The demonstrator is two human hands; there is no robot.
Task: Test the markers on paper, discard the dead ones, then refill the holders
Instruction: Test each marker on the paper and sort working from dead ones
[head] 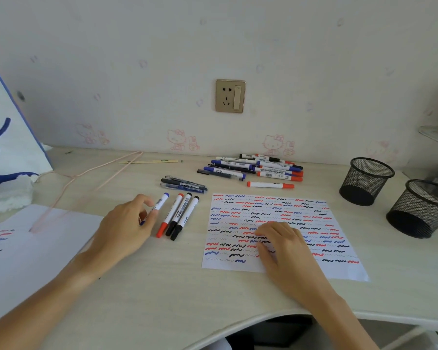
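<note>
My left hand [128,224] pinches a blue-capped white marker [159,202] lying on the desk. Beside it lie a red marker [171,213] and two black markers [183,215], side by side. My right hand [280,245] rests palm down on the test paper [276,210], which is covered with red, blue and black squiggles. A pile of several markers [258,166] lies behind the paper, with one red marker [270,184] apart from it. Three dark pens [183,185] lie left of the pile. Two black mesh holders [366,180] [421,208] stand at the right; nothing shows inside them.
A second sheet of paper [36,248] with a few squiggles lies at the left. A white bag with blue print [8,137] stands at the far left, its pink cord [86,178] trailing across the desk. A wall socket [230,96] sits on the wall behind.
</note>
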